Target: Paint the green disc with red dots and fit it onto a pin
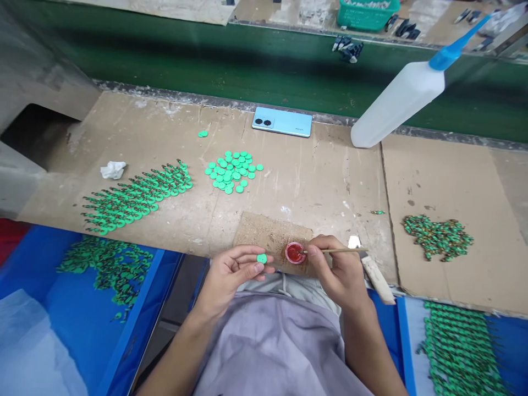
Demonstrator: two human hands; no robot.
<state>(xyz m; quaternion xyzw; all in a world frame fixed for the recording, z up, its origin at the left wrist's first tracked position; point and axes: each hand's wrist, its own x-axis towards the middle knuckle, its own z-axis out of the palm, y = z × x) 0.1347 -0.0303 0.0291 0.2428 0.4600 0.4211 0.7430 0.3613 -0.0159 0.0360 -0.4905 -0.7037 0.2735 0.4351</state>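
Just green disc [262, 258] beside table edge [198, 250]

From my seat at the remote feed, I saw only a little of the person wearing the camera. Both forearms were bare, with no sleeves reaching into the picture, and neither the left hand [233, 272] nor the right hand [338, 272] wore a glove. I made out no ring, watch or band on either wrist. The fingernails looked short and plain. A pale lilac-grey garment [280, 346] covered the lap, soft and lightly creased, and at its upper edge sat a lighter grey fold with a thin cord [284, 286] hanging from it.
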